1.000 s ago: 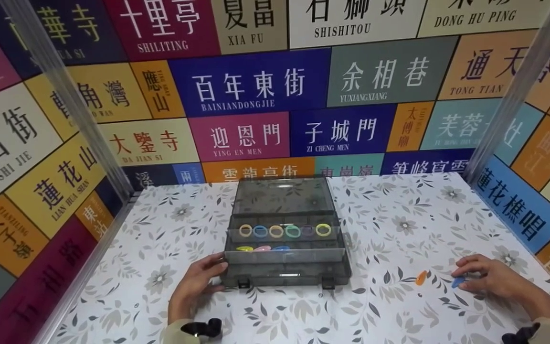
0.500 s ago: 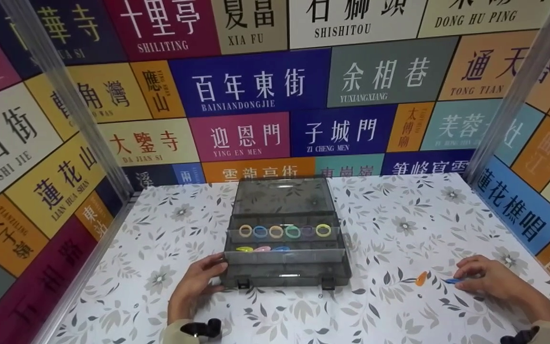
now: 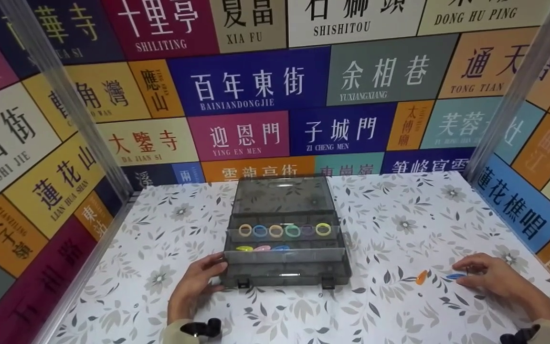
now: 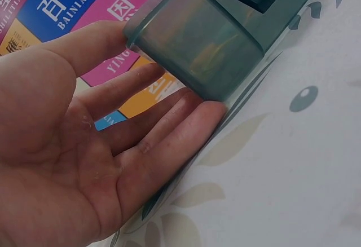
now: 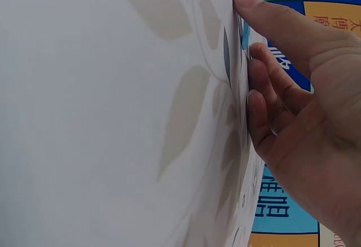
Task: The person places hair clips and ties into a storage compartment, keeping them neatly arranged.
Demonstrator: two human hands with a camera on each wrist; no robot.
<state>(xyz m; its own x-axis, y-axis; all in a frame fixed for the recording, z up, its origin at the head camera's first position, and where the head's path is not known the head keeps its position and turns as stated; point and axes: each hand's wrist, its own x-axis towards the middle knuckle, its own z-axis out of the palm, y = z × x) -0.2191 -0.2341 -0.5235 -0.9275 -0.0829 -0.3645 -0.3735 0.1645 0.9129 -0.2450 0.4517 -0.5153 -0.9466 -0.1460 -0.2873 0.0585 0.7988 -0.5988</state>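
In the head view a smoky translucent compartment box [image 3: 284, 280] stands on the table with its lid up. My left hand [image 3: 199, 277] rests at its left side; in the left wrist view the fingertips [image 4: 211, 110] touch the box's corner [image 4: 197, 38], fingers fairly straight. At the right, my right hand [image 3: 492, 277] has its thumb and fingers around a small blue hair clip [image 3: 455, 275] at the table surface. The right wrist view shows the thumb against the blue clip [image 5: 245, 35], which is mostly hidden. An orange hair clip [image 3: 421, 277] lies just left of that hand.
Several coloured rings [image 3: 292, 231] stand in the box's back row. A yellow clip [image 3: 244, 249], a pink clip [image 3: 262, 249] and a blue clip show in the row before it. The flower-patterned table [image 3: 375, 306] meets sign-covered walls [image 3: 246, 136] behind and at both sides.
The blue hair clip has turned from slanted to nearly level at my right fingers, which have shifted slightly and show a wider gap. My left hand, the box and the orange clip have stayed put.
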